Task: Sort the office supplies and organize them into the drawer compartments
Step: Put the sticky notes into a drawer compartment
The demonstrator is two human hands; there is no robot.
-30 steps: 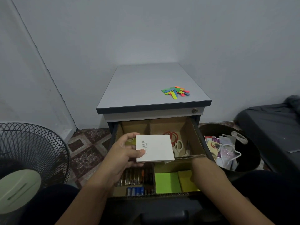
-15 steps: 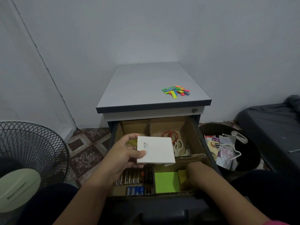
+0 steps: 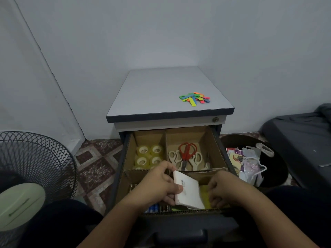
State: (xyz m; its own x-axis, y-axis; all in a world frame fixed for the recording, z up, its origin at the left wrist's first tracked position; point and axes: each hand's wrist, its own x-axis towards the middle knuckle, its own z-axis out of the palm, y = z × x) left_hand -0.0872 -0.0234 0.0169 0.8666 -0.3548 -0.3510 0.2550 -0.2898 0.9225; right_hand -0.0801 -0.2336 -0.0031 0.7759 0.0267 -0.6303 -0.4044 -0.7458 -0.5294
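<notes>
A fan [image 3: 34,169] stood at left and a full bin [image 3: 254,161] at right of the cabinet, whose counter [image 3: 161,93] carried scattered colored tabs [image 3: 194,98]. In the open drawer [image 3: 217,149], tape rolls [image 3: 148,155] filled the far left compartment, scissors [image 3: 187,153] the far right. The left hand [image 3: 159,185] gripped a white pad [image 3: 188,190], lowered since a second earlier into the near right compartment, hiding the green notes; the right hand [image 3: 223,188] pinched yellow notes [image 3: 204,194] beside it.
</notes>
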